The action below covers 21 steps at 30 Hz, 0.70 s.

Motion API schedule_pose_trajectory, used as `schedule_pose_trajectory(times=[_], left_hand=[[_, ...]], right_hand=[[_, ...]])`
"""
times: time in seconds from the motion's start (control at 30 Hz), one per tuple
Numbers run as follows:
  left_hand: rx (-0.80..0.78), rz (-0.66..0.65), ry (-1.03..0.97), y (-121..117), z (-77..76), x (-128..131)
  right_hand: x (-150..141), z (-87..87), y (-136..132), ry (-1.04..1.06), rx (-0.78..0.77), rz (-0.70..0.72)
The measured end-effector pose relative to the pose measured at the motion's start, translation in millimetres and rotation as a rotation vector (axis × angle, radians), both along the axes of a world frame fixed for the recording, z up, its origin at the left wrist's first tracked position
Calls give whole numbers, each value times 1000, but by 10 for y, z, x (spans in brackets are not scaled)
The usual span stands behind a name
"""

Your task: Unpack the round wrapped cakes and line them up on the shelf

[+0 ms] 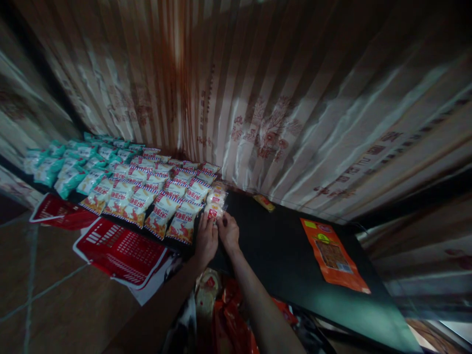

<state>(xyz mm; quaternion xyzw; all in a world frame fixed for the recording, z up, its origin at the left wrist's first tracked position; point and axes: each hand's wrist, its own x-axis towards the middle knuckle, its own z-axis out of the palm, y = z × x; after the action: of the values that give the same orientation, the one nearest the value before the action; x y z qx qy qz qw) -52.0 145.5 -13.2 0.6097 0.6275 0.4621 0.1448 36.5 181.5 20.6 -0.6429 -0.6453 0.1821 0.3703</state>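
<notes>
A small clear packet with white contents and red labels (216, 198) lies on the black shelf (265, 236), at the right end of the rows of snack bags. My left hand (207, 237) holds its near end from the left, fingers closed on it. From the right side my right hand (229, 231) grips the same end, thumb and fingers bent inward. Just left of my hands are rows of white-and-orange snack bags (183, 221) with striped edges. Farther left are several rows of teal-and-white bags (90, 181).
On the right of the shelf lies an orange packet (334, 255); a small yellow packet (264, 202) is near the back. Pleated, printed sheeting (273, 113) hangs behind. Red baskets (120, 250) stand below at left. Red and orange packages (232, 319) sit below my forearms.
</notes>
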Motion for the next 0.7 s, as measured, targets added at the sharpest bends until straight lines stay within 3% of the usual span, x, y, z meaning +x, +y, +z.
schedule_pose_trajectory(times=[0.2, 0.7], left_hand=[[52, -54, 39, 28, -20, -15], [-11, -78, 24, 36, 68, -34]], right_hand=[[-17, -11, 89, 50, -11, -24], [-94, 9, 264, 81, -60, -10]])
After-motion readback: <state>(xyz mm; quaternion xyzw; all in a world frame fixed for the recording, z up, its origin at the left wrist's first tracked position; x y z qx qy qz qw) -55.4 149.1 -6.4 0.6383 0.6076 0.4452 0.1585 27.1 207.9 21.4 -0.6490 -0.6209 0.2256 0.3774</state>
